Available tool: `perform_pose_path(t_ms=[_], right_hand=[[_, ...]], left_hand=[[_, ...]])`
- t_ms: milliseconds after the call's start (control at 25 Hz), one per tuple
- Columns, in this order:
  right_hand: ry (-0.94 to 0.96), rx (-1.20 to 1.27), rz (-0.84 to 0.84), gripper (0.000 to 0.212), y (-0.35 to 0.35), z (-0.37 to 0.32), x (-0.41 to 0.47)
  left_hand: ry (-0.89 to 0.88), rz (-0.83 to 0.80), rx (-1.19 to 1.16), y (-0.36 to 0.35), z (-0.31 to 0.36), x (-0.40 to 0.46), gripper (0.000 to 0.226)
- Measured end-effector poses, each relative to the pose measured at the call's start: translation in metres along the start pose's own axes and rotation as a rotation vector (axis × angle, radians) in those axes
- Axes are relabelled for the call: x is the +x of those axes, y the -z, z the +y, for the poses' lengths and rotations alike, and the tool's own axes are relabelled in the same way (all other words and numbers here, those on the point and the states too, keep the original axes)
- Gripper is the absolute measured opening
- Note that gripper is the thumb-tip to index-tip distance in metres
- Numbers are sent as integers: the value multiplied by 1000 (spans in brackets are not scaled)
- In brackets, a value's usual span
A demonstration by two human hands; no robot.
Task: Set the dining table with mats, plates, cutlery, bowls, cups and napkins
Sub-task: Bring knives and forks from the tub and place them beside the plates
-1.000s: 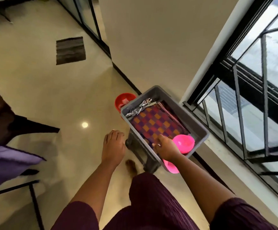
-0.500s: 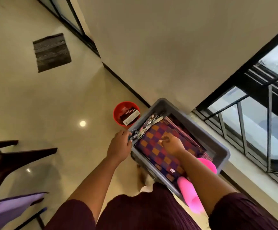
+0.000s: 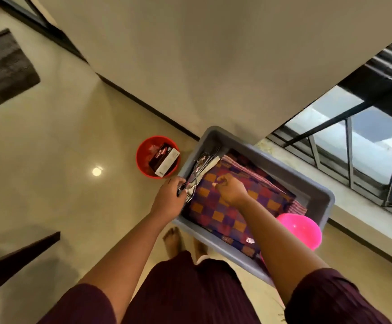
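The person is standing over a grey tub [image 3: 269,160] by the window, their left hand [image 3: 170,199] curling its grip around a bundle of metal cutlery [image 3: 198,170] lying along the tub's left side, while their right hand [image 3: 231,189] is pinching at the top of the folded purple-and-orange checked mats [image 3: 225,212] that are filling most of the tub. A bright pink bowl [image 3: 301,229] is sitting at the tub's right end, partly behind the right forearm. On the floor just left of the tub, a red bucket [image 3: 143,157] is holding a small box [image 3: 164,159], and a dark floor mat [image 3: 4,69] is lying well apart by the far wall.
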State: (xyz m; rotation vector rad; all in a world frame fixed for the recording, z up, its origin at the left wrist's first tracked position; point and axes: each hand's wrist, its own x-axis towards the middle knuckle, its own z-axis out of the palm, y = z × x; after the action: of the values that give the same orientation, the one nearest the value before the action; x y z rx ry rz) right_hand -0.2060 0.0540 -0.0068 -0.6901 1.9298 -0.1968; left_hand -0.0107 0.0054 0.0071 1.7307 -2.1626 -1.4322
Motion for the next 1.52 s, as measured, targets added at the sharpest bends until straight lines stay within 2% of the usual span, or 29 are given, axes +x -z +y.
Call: perform_pose_path(t_ms=[120, 240, 320, 400, 520, 600, 720, 840, 920, 1040, 1120, 1200, 1320, 1440, 1520], right_hand=[[-45, 143, 28, 33, -20, -2, 39], [-124, 417, 159, 13, -37, -5, 72], [-204, 636, 243, 18, -48, -9, 90], [-265, 751, 253, 27, -55, -13, 102], [-331, 730, 335, 30, -57, -19, 108], [-353, 801, 403, 27, -61, -18, 112], [-358, 863, 396, 14, -63, -17, 112], [-350, 942, 370, 17, -61, -11, 101], [-342, 973, 390, 11, -59, -4, 89], [-284, 960, 577, 7, -49, 8, 66], [-163, 930, 674, 8, -42, 13, 54], [-29, 999, 609, 8, -39, 12, 51], [40, 1080, 382, 10, -41, 5, 55], [-98, 1040, 264, 26, -44, -4, 74], [-189, 910, 219, 28, -47, -9, 94]], left_hand=[[0, -75, -9, -13, -9, 43, 36], [-21, -153, -17, -32, -9, 74, 39], [-55, -176, 13, -45, -8, 85, 47], [-79, -183, 109, -59, -8, 91, 55], [-73, -167, 133, -73, -12, 94, 63], [-103, -171, 116, -76, -17, 96, 63], [-93, -212, 101, -77, -22, 98, 68], [-87, -223, 72, -75, -18, 96, 65], [-98, -194, 89, -74, -11, 93, 59], [-131, -113, 94, -75, 1, 87, 55], [-195, -109, 106, -76, 3, 82, 51], [-240, -141, 76, -77, 4, 79, 45], [-125, -174, -110, -74, 5, 75, 37], [9, -118, -198, -66, -4, 76, 30], [40, -99, -261, -59, -12, 77, 26]])
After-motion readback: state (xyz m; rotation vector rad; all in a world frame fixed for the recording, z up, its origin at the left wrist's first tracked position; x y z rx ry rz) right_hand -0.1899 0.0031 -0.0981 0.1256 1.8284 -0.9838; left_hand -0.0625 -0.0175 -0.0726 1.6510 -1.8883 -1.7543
